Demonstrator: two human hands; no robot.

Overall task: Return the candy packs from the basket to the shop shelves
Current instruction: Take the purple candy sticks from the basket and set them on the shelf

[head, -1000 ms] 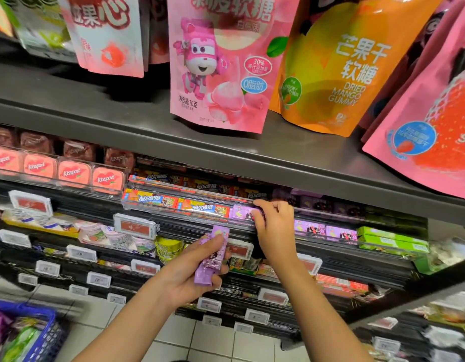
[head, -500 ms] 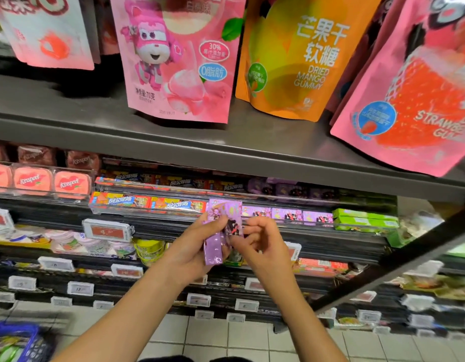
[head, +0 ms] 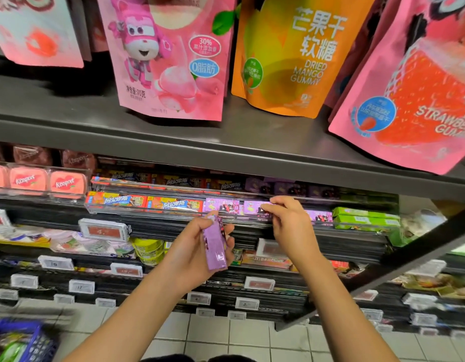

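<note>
My left hand [head: 197,249] grips a purple candy pack [head: 215,246], held upright in front of the shelf rows. My right hand [head: 288,223] pinches another purple candy pack [head: 254,206] at the clear front rail of the candy shelf [head: 173,212], in the purple row between the orange-blue packs [head: 145,202] and the green packs [head: 364,218]. The blue basket [head: 35,340] sits at the bottom left on the floor, blurred, with packs inside.
Large gummy pouches stand on the grey upper shelf [head: 252,142]: pink [head: 168,56], orange mango [head: 299,53], pink strawberry [head: 419,95]. Red Kissport tins [head: 45,181] sit at left. Price tags [head: 103,229] line the lower shelves. White floor tiles [head: 226,340] lie below.
My right hand took one purple pack from my left hand and carried it up to the purple row on the shelf. The left hand stays lower with its remaining pack.
</note>
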